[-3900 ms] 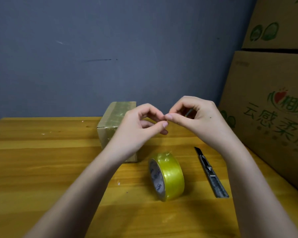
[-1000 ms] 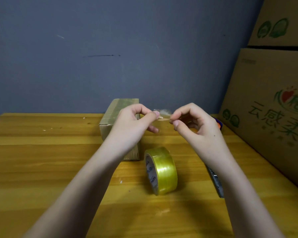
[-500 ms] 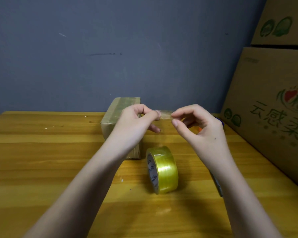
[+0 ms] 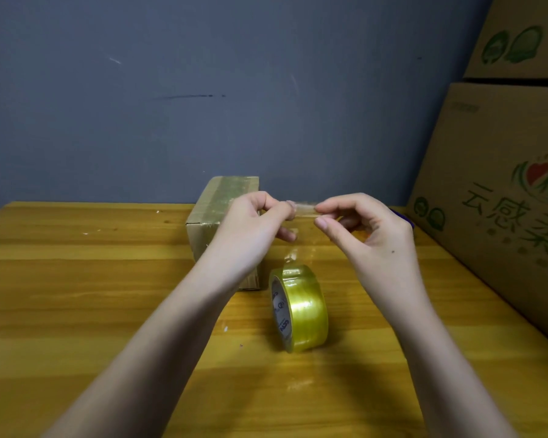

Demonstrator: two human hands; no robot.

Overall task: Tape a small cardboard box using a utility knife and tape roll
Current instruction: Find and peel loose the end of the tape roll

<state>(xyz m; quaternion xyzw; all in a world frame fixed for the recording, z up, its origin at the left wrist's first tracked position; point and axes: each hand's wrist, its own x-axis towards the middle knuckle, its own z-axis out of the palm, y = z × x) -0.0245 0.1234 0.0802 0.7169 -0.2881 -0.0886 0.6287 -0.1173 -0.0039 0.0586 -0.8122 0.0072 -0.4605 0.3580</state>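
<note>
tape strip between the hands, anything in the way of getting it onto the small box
Nothing visible does. The tape strip is held in the air between the left hand and right hand, right beside the small box. The tape roll stands lower, nearer the camera, out of the way.

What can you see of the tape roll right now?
The tape roll is glossy, see-through yellow tape wound on a core with a printed inner face. It stands on its edge on the wooden table, its open side turned left, just right of the small cardboard box. Neither hand touches it.
</note>
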